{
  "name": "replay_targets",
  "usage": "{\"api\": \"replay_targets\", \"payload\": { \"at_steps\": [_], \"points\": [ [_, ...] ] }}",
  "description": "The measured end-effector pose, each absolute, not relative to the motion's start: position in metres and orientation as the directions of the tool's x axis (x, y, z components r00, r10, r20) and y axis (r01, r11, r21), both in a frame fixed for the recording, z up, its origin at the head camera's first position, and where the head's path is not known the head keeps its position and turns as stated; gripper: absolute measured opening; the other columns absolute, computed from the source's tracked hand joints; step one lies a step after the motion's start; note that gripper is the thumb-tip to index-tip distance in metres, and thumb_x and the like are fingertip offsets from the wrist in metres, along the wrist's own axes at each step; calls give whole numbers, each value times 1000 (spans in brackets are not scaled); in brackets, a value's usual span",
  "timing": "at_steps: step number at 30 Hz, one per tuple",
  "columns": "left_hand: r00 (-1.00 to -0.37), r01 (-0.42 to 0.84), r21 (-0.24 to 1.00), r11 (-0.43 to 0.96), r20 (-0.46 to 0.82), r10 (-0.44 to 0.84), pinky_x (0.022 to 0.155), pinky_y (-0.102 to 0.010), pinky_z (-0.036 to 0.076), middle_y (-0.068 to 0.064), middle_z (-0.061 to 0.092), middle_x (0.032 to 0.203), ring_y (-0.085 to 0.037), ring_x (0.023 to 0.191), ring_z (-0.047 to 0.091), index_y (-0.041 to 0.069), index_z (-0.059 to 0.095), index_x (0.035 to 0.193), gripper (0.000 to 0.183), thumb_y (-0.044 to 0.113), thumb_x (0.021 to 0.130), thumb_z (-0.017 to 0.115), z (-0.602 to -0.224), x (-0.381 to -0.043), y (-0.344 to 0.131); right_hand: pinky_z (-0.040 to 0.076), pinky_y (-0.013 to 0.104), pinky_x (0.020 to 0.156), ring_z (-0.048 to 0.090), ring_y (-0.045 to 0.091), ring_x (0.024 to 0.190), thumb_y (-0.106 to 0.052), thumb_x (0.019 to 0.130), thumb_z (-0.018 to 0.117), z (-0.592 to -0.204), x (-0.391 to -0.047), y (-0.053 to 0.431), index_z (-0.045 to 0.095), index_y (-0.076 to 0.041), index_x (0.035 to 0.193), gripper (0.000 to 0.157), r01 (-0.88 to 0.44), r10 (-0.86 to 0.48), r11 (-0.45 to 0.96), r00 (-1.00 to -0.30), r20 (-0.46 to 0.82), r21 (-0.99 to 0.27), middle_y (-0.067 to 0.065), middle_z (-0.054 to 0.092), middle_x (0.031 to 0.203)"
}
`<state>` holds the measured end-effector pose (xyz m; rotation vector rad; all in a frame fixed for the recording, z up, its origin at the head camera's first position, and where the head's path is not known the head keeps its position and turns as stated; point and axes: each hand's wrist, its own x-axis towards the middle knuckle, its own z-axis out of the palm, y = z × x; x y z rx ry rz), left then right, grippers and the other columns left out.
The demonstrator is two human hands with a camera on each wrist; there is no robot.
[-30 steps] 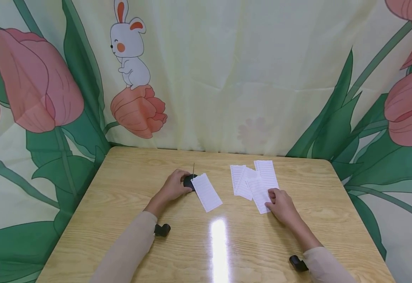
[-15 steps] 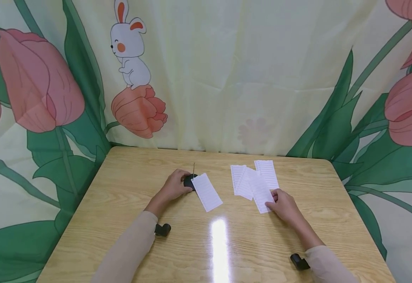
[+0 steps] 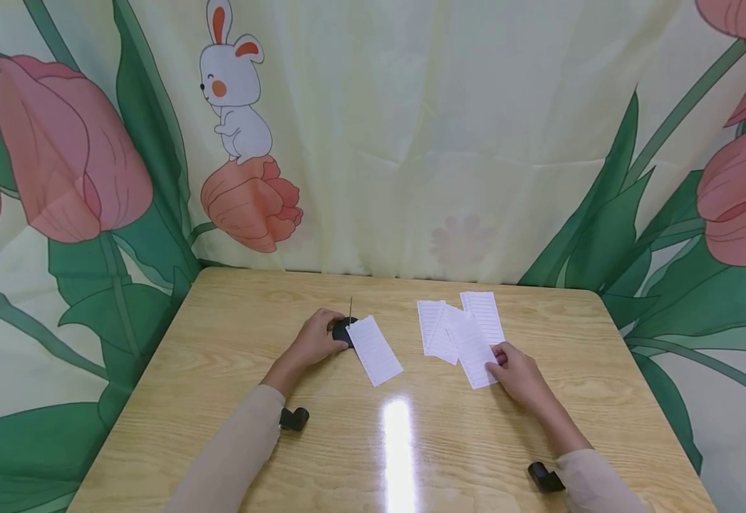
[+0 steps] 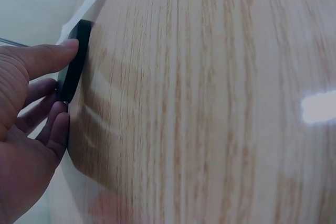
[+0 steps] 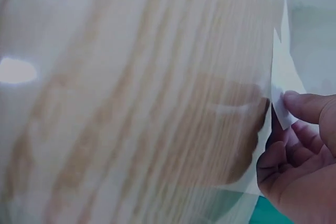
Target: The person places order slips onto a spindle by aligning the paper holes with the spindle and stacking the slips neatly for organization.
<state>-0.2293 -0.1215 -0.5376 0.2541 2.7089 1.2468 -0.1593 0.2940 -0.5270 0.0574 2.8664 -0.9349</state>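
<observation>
My left hand grips the black base of a bill spike, thumb on one side and fingers on the other. Its thin needle stands upright in the head view. A lined paper slip sits at the spike and slants across the table to the right of the base. My right hand pinches the lower right edge of another lined slip between thumb and fingers. In the right wrist view that slip's corner is bent up off the table. Two more slips lie partly beneath it.
The wooden table runs back to a curtain printed with tulips and a rabbit. Black wrist devices sit at both sleeves. A bright light reflection crosses the table's front middle.
My right hand has shifted slightly to the right and now pinches the top slip's edge. The left hand and the bill spike have stayed put.
</observation>
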Motion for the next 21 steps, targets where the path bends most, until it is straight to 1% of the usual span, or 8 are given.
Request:
{"api": "replay_targets", "payload": {
  "at_steps": [8,13,21],
  "points": [
    [-974,91,762,641,-65,216,106,-46,49,-16,57,137,-30,122,58,2,63,136,57,8,84,86,-536,-228,-121,53,37,79,65,26,92,-9,99,67,-524,-160,296,64,5,115,22,54,-1,792,-996,-90,-609,17,67,102],
    [-974,93,767,635,-63,219,107,-46,49,-16,57,137,-30,122,59,2,63,136,57,8,84,86,-537,-228,-121,55,37,80,66,27,94,-9,100,66,-519,-160,297,64,5,117,22,54,-3,786,-996,-90,-616,18,68,104],
    [-974,96,766,635,-58,217,106,-45,49,-16,57,135,-30,122,58,3,63,136,57,9,84,86,-538,-229,-122,53,29,77,65,26,97,-14,102,65,-511,-163,302,66,2,121,25,40,4,785,-998,-60,-619,17,70,107]
  ]
}}
